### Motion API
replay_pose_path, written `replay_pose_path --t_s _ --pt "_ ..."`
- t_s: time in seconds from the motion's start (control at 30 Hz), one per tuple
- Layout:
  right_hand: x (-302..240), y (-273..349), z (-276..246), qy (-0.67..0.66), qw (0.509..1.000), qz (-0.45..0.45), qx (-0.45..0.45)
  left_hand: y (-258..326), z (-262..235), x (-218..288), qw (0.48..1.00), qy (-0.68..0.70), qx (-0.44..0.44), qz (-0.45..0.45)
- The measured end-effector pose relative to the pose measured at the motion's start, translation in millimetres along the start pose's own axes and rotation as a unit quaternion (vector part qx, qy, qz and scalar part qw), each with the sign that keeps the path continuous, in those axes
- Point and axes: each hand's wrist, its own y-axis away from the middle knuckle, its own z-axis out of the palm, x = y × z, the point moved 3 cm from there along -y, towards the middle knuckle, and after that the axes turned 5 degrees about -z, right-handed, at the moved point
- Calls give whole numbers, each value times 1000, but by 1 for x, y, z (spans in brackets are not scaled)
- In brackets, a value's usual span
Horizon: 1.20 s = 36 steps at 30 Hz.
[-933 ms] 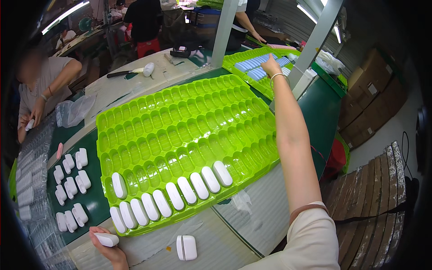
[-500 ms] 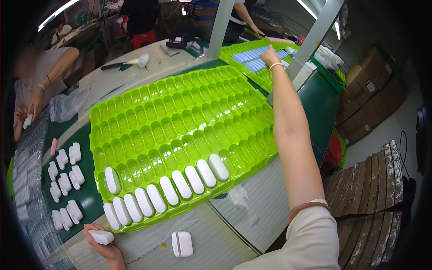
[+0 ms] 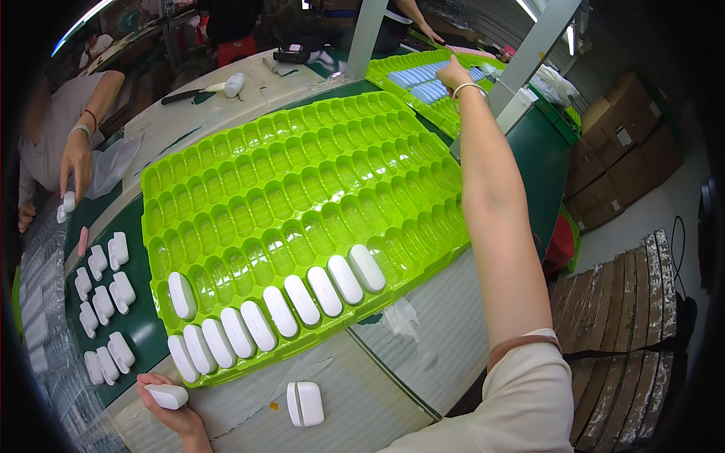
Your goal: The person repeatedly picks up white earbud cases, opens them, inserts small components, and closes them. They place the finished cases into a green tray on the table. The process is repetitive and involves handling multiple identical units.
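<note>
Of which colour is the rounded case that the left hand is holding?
White. The rounded case in the left hand shows best in the head view.

Tube lights (image 3: 81, 27) glow overhead (white glints fleck the green tray (image 3: 283, 185)), with dimness behind and fisheye edges curving into black.

To my right I see brown cardboard boxes (image 3: 634, 158) by a pale floor (image 3: 658, 215), while a grey metal post (image 3: 368, 39) rises ahead and a strip light (image 3: 82, 27) glows upper left.
</note>
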Motion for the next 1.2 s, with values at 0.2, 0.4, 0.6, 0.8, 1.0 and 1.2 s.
replay_pose_path --t_s 0.2,0.4,0.6,0.8,1.0,1.2 --pt "-2 15 -2 -38 998 29 -28 -1 2 0 1000 3 15 11" --pt "-6 24 -7 -48 997 43 -37 -3 0 -2 1000 -11 11 25" --pt "-4 29 -2 -69 996 29 -41 -3 -1 -5 999 -13 20 43" --pt "-13 45 -5 -99 995 6 -16 -7 -3 -9 999 -14 3 48" --pt "-91 129 -45 -332 898 -257 130 -6 9 -3 996 -68 7 51" --pt "-195 428 -85 -506 720 -461 -111 -4 13 9 997 -53 12 54"
